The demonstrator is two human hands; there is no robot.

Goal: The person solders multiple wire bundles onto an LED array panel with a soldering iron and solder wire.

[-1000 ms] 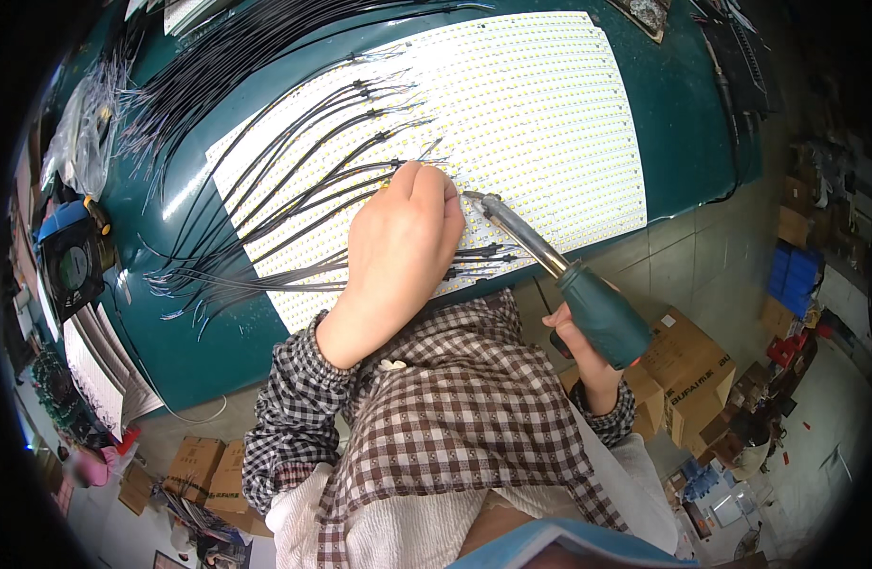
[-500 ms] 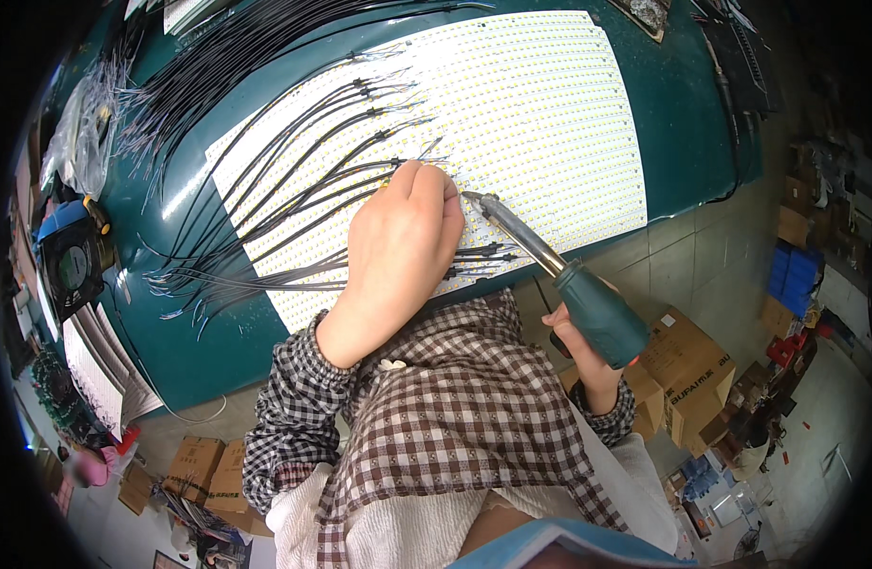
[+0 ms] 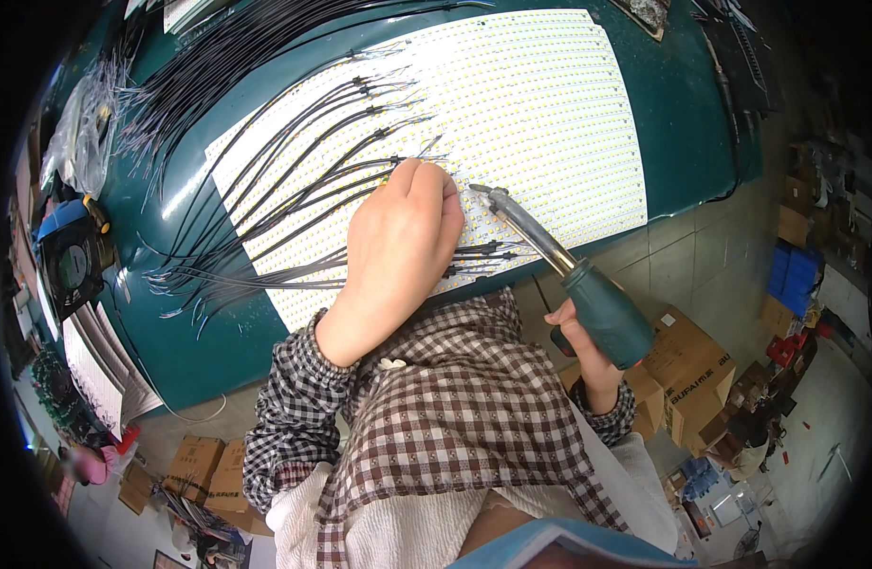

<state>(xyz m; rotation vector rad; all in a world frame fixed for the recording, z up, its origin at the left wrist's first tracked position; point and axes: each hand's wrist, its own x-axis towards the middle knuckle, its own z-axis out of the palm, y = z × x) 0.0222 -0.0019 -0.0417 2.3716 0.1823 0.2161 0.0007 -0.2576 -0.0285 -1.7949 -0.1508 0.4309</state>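
White LED boards [image 3: 550, 114] with rows of small yellow chips lie as a sheet on the green table. Across their left part run several black cables [image 3: 308, 152] with thin bare-ended wires. My left hand [image 3: 403, 232] is closed in a pinch over the boards, on a black cable that runs in under it; the fingertips and the wire ends there are hidden. My right hand [image 3: 588, 346] grips the dark green handle of a soldering iron [image 3: 602, 313]. Its grey metal tip points left, just right of my left fingers, over the boards.
A thick bundle of black cables [image 3: 237, 71] lies at the far left of the table [image 3: 204, 351]. Near the left edge are a clear plastic bag [image 3: 85, 133], a black fan [image 3: 74, 270] and stacked white strips [image 3: 99, 365]. Cardboard boxes [image 3: 687, 379] stand on the floor at right.
The soldering iron has shifted slightly right, its tip a little farther from my left fingers. My left hand stays almost where it was, still pinched.
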